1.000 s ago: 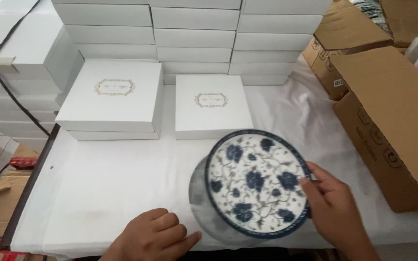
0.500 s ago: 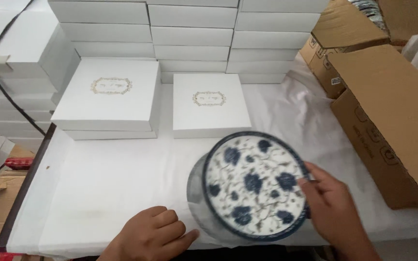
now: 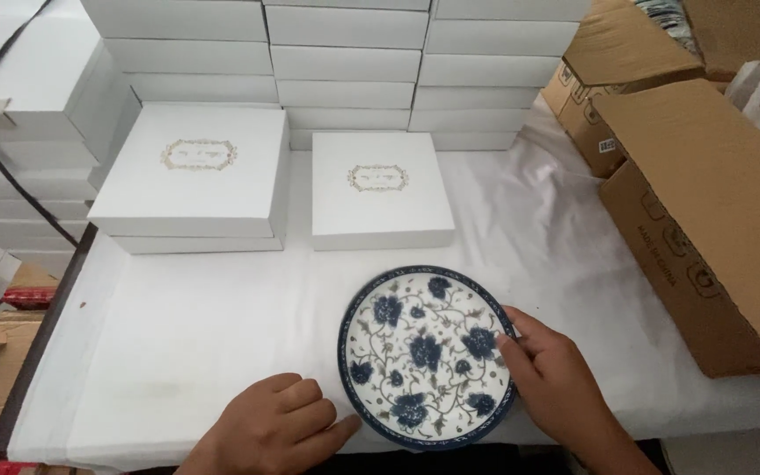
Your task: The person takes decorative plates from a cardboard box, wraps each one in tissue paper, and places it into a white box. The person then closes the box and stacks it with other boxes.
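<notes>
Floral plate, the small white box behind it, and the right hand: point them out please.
floral plate (image 3: 424,352): head view, on its patterned centre.
small white box (image 3: 380,198): head view, on its lid.
right hand (image 3: 547,374): head view, on the back of the hand.

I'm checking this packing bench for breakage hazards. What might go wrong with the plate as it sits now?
The blue-flowered plate sits at the near edge of the white-covered table, so a nudge might send it off. Only the right hand grips its rim; the left hand lies flat beside it. The table's white covering looks wrinkled and may slide.
</notes>
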